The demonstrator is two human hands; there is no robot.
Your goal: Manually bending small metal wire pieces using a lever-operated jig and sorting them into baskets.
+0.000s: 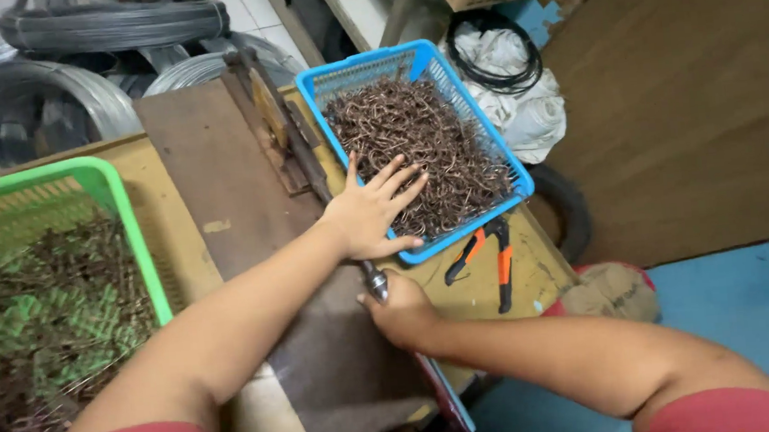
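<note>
Head view. Your left hand (pixel 373 210) is lying flat, fingers spread, on the heap of brown bent wire pieces (pixel 425 149) filling the blue basket (pixel 477 108). The palm is resting over the basket's near corner, the fingertips are pressing into the heap, and the hand is open, closing on nothing.

Your right hand (pixel 401 311) is wrapping around the lower end of a dark metal lever handle (pixel 374 281). The fist is closed on it, thumb on top. The lever is running up from the fist, under your left wrist, toward a jig of wood and metal (pixel 271 115) fixed along the middle of the workbench (pixel 174 214).

The blue basket is sitting at the far right corner of the workbench, its right rim hanging just over the edge. A pair of pliers with orange and black grips (pixel 488 258) is lying near the right edge, just beside the basket's near side, jaws not visible.

A green basket (pixel 119 209) is sitting at the left edge, holding a mix of brown and green wire bits. A grey cloth (pixel 341 366) is covering the near edge between your forearms. Coils of grey wire (pixel 114 27) are lying beyond the far edge.
</note>
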